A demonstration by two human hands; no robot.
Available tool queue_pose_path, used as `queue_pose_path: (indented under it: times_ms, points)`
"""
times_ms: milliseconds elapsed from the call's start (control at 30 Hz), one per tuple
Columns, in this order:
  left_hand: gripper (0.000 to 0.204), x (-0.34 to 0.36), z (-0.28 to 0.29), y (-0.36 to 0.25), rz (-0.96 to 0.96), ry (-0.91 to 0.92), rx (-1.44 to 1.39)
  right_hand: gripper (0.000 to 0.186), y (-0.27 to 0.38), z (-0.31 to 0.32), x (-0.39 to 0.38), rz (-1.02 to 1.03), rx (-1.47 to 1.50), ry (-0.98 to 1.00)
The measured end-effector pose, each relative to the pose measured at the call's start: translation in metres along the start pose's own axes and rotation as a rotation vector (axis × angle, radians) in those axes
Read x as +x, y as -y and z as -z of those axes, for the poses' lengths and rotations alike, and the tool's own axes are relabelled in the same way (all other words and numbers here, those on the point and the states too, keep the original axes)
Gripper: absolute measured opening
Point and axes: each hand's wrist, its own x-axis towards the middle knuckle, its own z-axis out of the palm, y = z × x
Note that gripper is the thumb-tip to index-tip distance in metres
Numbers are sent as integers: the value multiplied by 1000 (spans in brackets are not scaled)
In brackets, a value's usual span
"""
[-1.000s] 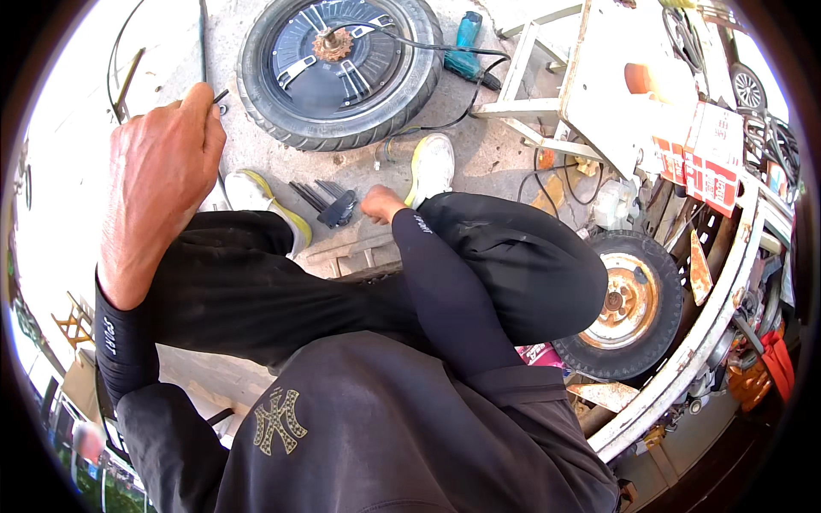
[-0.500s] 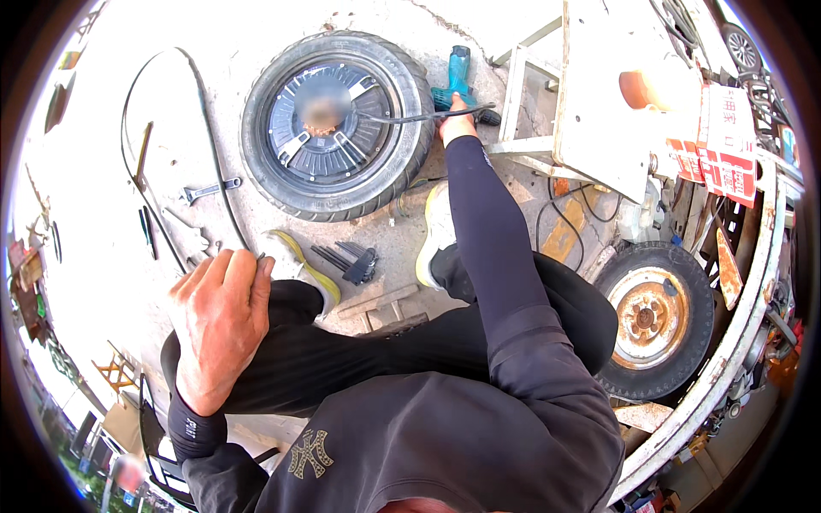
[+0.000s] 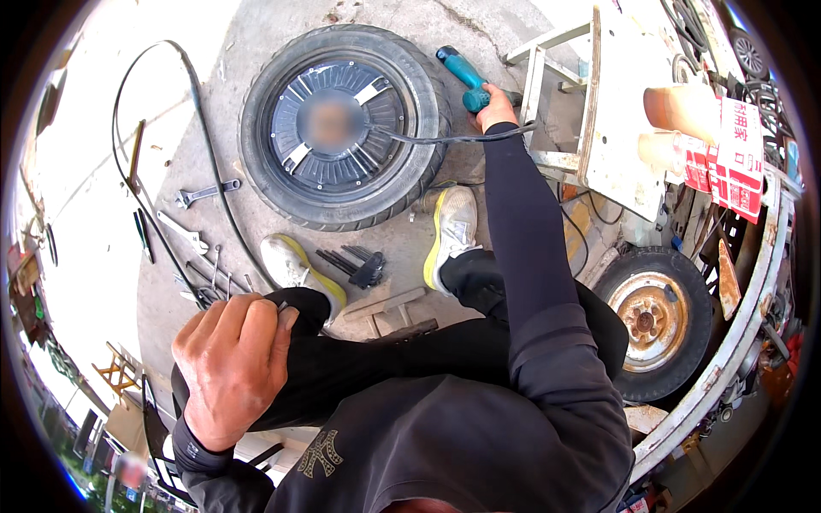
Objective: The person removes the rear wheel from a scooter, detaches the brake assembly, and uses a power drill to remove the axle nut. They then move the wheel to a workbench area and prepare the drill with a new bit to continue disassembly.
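My right hand (image 3: 496,109) is closed around a teal cordless power driver (image 3: 462,68), low over the ground to the right of the wheel. A black cable (image 3: 436,139) runs from the wheel's hub across my right wrist. The hub-motor wheel (image 3: 256,154) with its black tyre lies flat in front of me, its hub centre blurred. My left hand (image 3: 235,363) is a closed fist above my left knee; a small greyish tip shows by the thumb, too little to name.
A set of hex keys (image 3: 366,267) lies between my shoes. To the left are an adjustable wrench (image 3: 208,193), other hand tools and a looped black hose (image 3: 195,94). A metal-legged stand (image 3: 624,111) and a rusty-rimmed wheel (image 3: 609,295) are at the right.
My right hand has moved right with the power driver, which now tilts to the upper left. The cable has shifted from my fingers to my wrist. My left hand stays closed.
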Motion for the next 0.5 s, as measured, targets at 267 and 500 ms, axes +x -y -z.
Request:
queue_pose_path:
  times_ms: [267,500]
  points:
    - [25,-18,-2,-4,-97,-53,20,40,30,24,-33,-45,267,231]
    - [16,-24,-11,2,-157,-98,41,32,11,33,-130,-51,447,686]
